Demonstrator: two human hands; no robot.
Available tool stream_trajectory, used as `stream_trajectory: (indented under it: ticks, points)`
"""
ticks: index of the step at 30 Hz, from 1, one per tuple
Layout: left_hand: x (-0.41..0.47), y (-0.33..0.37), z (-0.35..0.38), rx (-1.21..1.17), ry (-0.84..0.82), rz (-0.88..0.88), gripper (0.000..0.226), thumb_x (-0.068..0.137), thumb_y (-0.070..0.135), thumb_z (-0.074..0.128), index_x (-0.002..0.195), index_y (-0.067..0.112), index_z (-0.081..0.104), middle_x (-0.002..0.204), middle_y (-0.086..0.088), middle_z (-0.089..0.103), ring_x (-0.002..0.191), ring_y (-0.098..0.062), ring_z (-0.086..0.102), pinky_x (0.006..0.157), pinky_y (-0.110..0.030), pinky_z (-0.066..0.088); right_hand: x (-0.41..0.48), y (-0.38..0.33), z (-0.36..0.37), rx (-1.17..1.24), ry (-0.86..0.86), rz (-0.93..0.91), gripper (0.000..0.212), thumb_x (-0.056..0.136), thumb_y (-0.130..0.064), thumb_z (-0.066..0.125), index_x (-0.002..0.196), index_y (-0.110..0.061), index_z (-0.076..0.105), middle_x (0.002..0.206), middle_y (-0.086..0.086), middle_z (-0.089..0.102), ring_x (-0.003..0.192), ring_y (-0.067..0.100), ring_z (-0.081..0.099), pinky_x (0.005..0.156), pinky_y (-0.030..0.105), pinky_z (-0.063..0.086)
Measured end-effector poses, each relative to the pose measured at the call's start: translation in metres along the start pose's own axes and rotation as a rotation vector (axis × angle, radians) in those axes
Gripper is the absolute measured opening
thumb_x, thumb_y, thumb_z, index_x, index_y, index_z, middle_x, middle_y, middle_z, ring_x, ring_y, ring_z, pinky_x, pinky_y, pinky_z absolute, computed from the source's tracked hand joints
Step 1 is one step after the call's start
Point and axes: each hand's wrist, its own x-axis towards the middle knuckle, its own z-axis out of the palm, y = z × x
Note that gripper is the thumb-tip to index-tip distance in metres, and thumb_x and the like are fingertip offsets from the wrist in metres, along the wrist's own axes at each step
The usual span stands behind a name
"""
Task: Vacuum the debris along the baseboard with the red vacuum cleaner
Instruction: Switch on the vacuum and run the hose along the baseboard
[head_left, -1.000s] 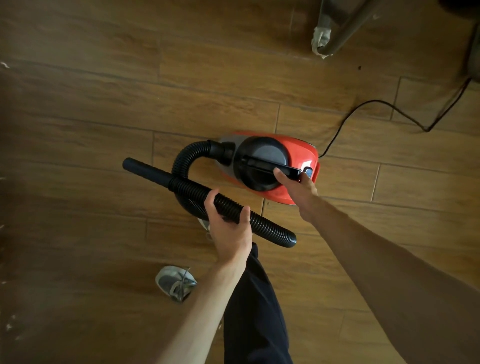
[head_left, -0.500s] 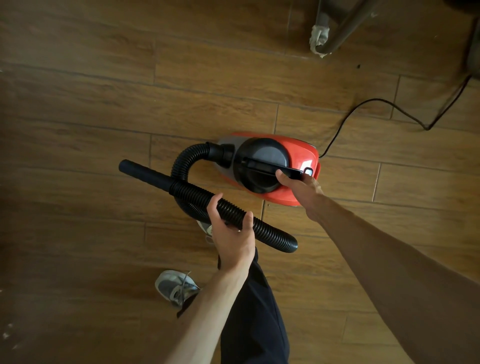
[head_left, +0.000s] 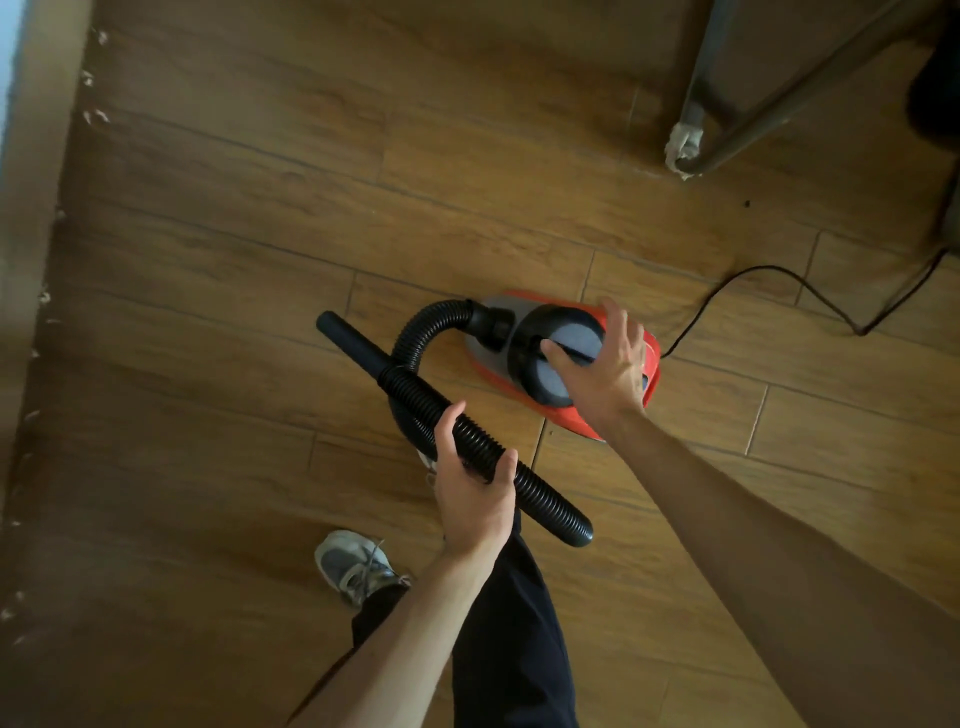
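Landmark = vacuum body (head_left: 618, 410), sitting on the floor (head_left: 260, 260) about mid-frame. Your right hand (head_left: 605, 371) is spread on top of it, fingers apart. Hose (head_left: 415, 338) leaves its left end, loops down and crosses itself; your left hand (head_left: 475, 493) wraps the hose below-left of the body. Nozzle tip (head_left: 337, 330) points left of the body. Cord (head_left: 727, 291) runs off to the right. Baseboard (head_left: 36, 208) w/ debris bits (head_left: 96, 117) far left. Furniture leg (head_left: 691, 130) up-right. Your shoe (head_left: 353, 564) below-left.
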Motion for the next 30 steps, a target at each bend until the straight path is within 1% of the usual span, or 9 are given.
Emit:
stream_trajectory:
  ticks: [3, 6, 10, 13, 15, 19, 24, 27, 30]
  points:
    - [-0.003, 0.006, -0.014, -0.051, 0.008, 0.015, 0.071, 0.070, 0.027, 0.081, 0.131, 0.043, 0.049, 0.112, -0.002, 0.066, 0.100, -0.014, 0.068, 0.096, -0.056, 0.053, 0.001, -0.051, 0.009, -0.052, -0.327, -0.223, 0.069, 0.086, -0.041, 0.070, 0.145, -0.033, 0.034, 0.135, 0.005, 0.043, 0.123, 0.020, 0.044, 0.095, 0.036, 0.041]
    - [-0.004, 0.013, -0.033, 0.001, 0.048, 0.067, 0.072, 0.072, 0.028, 0.079, 0.133, 0.048, 0.046, 0.135, -0.006, 0.053, 0.124, -0.020, 0.056, 0.106, -0.051, 0.048, -0.003, -0.099, 0.029, -0.123, -0.785, -0.276, 0.059, 0.095, -0.031, 0.063, 0.146, -0.033, 0.035, 0.137, 0.004, 0.043, 0.127, 0.019, 0.046, 0.099, 0.029, 0.040]
    - [-0.008, 0.025, -0.062, 0.028, 0.063, 0.137, 0.074, 0.079, 0.030, 0.078, 0.143, 0.030, 0.040, 0.140, 0.006, 0.050, 0.132, -0.012, 0.049, 0.110, -0.044, 0.045, -0.019, -0.147, 0.060, -0.302, -1.081, -0.296, 0.056, 0.098, -0.024, 0.058, 0.147, -0.036, 0.035, 0.135, 0.006, 0.051, 0.123, 0.019, 0.050, 0.103, 0.037, 0.045]
    - [-0.010, 0.030, -0.086, -0.037, 0.100, 0.152, 0.077, 0.080, 0.038, 0.079, 0.145, 0.033, 0.038, 0.136, 0.002, 0.056, 0.125, -0.024, 0.056, 0.102, -0.052, 0.049, -0.035, -0.174, 0.081, -0.339, -1.198, -0.276, 0.056, 0.099, -0.022, 0.057, 0.148, -0.038, 0.033, 0.117, 0.012, 0.063, 0.099, 0.019, 0.060, 0.087, 0.036, 0.052]
    - [-0.013, 0.033, -0.101, -0.055, 0.129, 0.148, 0.075, 0.081, 0.038, 0.078, 0.144, 0.036, 0.038, 0.132, 0.007, 0.059, 0.119, -0.026, 0.060, 0.099, -0.053, 0.051, -0.045, -0.187, 0.096, -0.351, -1.252, -0.258, 0.059, 0.099, -0.019, 0.058, 0.148, -0.038, 0.032, 0.114, 0.012, 0.066, 0.095, 0.020, 0.063, 0.088, 0.039, 0.055]
    - [-0.017, 0.032, -0.129, -0.168, 0.176, 0.120, 0.071, 0.082, 0.018, 0.077, 0.140, 0.036, 0.041, 0.120, 0.007, 0.065, 0.110, -0.024, 0.066, 0.096, -0.050, 0.054, -0.068, -0.207, 0.126, -0.380, -1.341, -0.233, 0.063, 0.098, -0.016, 0.059, 0.149, -0.039, 0.031, 0.117, 0.009, 0.064, 0.105, 0.023, 0.065, 0.091, 0.038, 0.057]
    - [-0.026, 0.022, -0.164, -0.296, 0.229, 0.090, 0.073, 0.083, 0.008, 0.076, 0.141, 0.033, 0.041, 0.130, 0.009, 0.062, 0.123, -0.019, 0.060, 0.103, -0.049, 0.050, -0.103, -0.224, 0.165, -0.387, -1.443, -0.184, 0.068, 0.095, -0.010, 0.062, 0.146, -0.046, 0.035, 0.140, 0.013, 0.047, 0.126, 0.018, 0.048, 0.080, 0.027, 0.058]
    - [-0.032, 0.011, -0.187, -0.353, 0.249, 0.078, 0.072, 0.084, 0.004, 0.074, 0.139, 0.038, 0.042, 0.137, 0.008, 0.058, 0.127, -0.016, 0.057, 0.105, -0.044, 0.050, -0.127, -0.232, 0.187, -0.436, -1.464, -0.198, 0.068, 0.096, -0.008, 0.061, 0.146, -0.046, 0.035, 0.135, 0.007, 0.045, 0.115, 0.007, 0.049, 0.083, 0.029, 0.057]
    - [-0.039, 0.001, -0.210, -0.395, 0.274, 0.088, 0.071, 0.085, -0.002, 0.072, 0.136, 0.040, 0.044, 0.137, 0.008, 0.058, 0.122, -0.007, 0.059, 0.102, -0.033, 0.052, -0.152, -0.238, 0.209, -0.475, -1.473, -0.186, 0.068, 0.095, -0.005, 0.061, 0.145, -0.045, 0.037, 0.128, 0.001, 0.052, 0.114, 0.010, 0.054, 0.082, 0.030, 0.058]
